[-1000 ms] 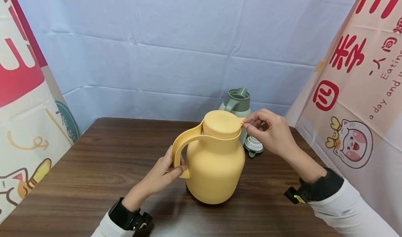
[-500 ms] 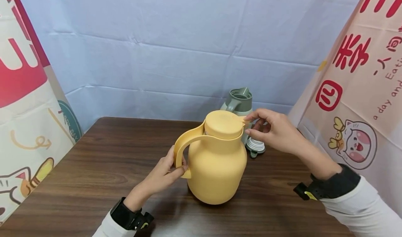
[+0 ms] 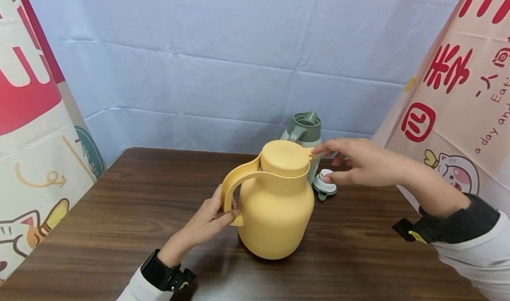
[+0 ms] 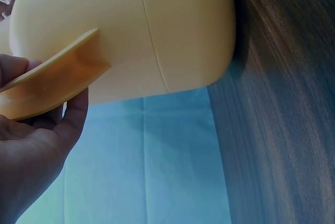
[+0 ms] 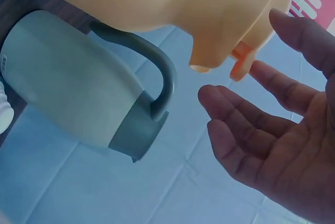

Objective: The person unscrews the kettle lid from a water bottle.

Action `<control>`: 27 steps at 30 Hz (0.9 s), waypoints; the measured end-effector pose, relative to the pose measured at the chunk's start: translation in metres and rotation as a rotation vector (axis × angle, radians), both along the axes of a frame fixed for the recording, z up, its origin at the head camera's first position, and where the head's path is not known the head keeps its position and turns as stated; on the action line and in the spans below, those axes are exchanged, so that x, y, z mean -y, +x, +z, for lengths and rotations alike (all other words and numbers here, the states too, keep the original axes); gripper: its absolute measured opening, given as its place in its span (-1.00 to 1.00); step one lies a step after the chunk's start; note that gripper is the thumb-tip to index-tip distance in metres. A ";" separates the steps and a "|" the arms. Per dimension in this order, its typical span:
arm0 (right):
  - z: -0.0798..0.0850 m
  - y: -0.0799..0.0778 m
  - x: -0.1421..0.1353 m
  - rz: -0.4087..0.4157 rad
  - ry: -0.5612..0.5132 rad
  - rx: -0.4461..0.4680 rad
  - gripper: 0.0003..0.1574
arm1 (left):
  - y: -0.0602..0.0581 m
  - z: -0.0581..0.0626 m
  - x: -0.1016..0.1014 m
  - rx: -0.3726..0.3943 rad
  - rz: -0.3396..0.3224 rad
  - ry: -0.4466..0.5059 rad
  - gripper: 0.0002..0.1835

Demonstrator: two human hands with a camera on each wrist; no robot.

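Note:
A yellow thermos jug (image 3: 276, 217) stands upright on the table, its round lid (image 3: 284, 157) seated on top. My left hand (image 3: 205, 221) grips the jug's handle (image 4: 57, 85), thumb on one side and fingers on the other. At the spout side, a small tab (image 5: 242, 68) sticks out from the lid. The index fingertip of my right hand (image 3: 362, 161) touches this tab in the right wrist view, while the thumb stays apart from it. The right hand's other fingers are spread loosely and hold nothing.
Behind the yellow jug stands a green thermos jug (image 3: 308, 133) with its mouth uncovered. A white and green stopper (image 3: 324, 183) lies on the brown wooden table (image 3: 159, 194) to its front right. Pale blue cloth (image 3: 191, 71) hangs behind, printed cloths at both sides.
My right thumb and index finger pinched at the tab earlier; the thumb has since come away and the fingers have spread. The right forearm has shifted right. The left hand keeps its hold.

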State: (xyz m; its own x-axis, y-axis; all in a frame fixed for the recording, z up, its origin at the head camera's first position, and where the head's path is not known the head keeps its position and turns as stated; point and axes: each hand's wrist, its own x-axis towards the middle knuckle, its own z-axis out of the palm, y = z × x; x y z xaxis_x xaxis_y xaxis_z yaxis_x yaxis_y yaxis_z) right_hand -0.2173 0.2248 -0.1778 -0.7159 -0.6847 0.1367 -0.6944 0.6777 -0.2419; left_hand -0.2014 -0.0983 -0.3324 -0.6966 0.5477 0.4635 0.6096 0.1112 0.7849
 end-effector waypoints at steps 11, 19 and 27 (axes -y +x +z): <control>0.011 0.002 0.000 0.001 0.079 -0.024 -0.42 | -0.001 -0.001 0.000 -0.014 0.001 -0.005 -0.66; 0.014 0.000 0.011 -0.025 0.106 -0.023 -0.33 | 0.000 -0.001 0.000 -0.006 -0.001 -0.005 -0.67; 0.018 -0.010 0.026 -0.027 0.113 0.045 -0.18 | 0.000 0.000 -0.001 -0.018 0.006 -0.007 -0.66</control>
State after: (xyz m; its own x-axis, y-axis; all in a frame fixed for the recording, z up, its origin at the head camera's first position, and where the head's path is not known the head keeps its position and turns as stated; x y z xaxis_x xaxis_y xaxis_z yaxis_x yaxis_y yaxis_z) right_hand -0.2274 0.1993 -0.1599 -0.7377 -0.6746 0.0265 -0.6659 0.7206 -0.1934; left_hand -0.2011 -0.0977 -0.3320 -0.6913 0.5468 0.4723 0.6232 0.1203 0.7728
